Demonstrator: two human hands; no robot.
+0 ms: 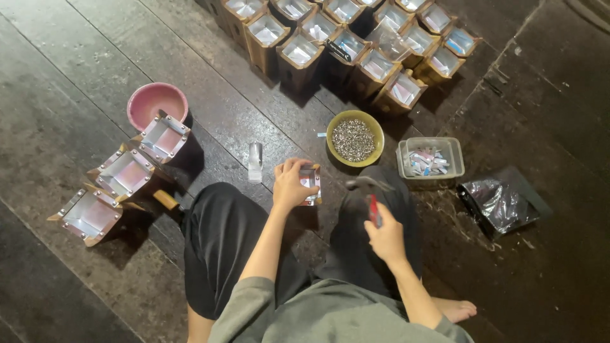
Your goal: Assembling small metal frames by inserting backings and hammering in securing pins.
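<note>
The floor [76,57] was dark, worn wood with a dull sheen. The small boxes [164,136] looked wooden, lined with shiny metal sheet and studded at the corners. The yellow bowl [376,130] held glinting metal bits. The pink bowl [152,98] looked like matt plastic; the black bag [502,200] was glossy, crinkled film.

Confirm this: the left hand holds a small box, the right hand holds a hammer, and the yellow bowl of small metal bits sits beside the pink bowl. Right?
Not quite. The head view shows the yellow bowl beside the grey tub of paper slips, far from the pink bowl. The rest holds: the left hand holds the small box and the right hand holds the hammer.
</note>
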